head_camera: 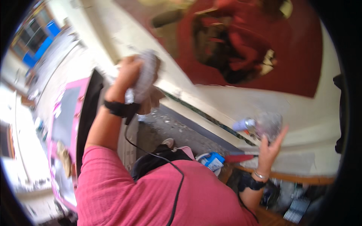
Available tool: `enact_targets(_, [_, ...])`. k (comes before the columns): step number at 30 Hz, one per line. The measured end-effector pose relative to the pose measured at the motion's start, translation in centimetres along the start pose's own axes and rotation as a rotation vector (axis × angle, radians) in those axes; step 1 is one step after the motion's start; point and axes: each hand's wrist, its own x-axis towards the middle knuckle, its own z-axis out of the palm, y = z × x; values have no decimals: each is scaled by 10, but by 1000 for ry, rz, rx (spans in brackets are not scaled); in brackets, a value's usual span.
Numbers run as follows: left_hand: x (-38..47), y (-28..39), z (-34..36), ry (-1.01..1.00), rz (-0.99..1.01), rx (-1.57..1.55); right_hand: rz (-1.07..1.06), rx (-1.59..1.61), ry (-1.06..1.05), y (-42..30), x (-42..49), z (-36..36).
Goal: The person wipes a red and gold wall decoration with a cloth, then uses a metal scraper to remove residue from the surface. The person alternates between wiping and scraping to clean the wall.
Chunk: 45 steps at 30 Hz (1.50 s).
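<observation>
My left hand [130, 72] is raised on the left and grips a rounded pale grey bundle [145, 76]. Motion blur hides what the bundle is made of, and something brownish hangs below it. On the right, my right hand [268, 155] reaches up with its fingers spread. Its fingertips come up to a clear plastic bag [269, 124], whose contents are blurred. Contact between them cannot be made out. Just left of the bag is a lavender bottle [243, 125] with a pale cap.
A large red wall picture [297, 65] fills the upper right. At left is a pink-framed cabinet [66, 113] with a dark edge. A white bucket [217, 171] holding a blue packet [213, 160] stands low, near a shelf edge [305, 179]. A black cable [181, 180] crosses my shirt.
</observation>
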Motion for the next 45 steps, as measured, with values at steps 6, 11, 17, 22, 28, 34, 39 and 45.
enact_targets(6, [-71,19,-7,-237,166,497,333,284,159,2,-24,-5])
enact_targets(11, [-48,-5,-88,-276,267,694,438,477,147,-10,-34,-4])
enact_targets(17, [-10,-48,-191,-370,143,879,471,434,117,-35,-43,27])
enact_targets(22, [2,-74,-220,-384,263,873,542,316,105,-73,-40,81])
enact_targets(28, [0,-78,-217,-473,395,928,577,310,25,-110,-32,138])
enact_targets(34, [2,-66,-210,-484,382,949,368,-50,50,-120,-25,153])
enact_targets(39, [3,-68,-208,-457,372,949,346,-200,68,-113,-10,134])
enact_targets(45, [5,-79,-214,-465,384,989,167,-467,-63,-95,31,108])
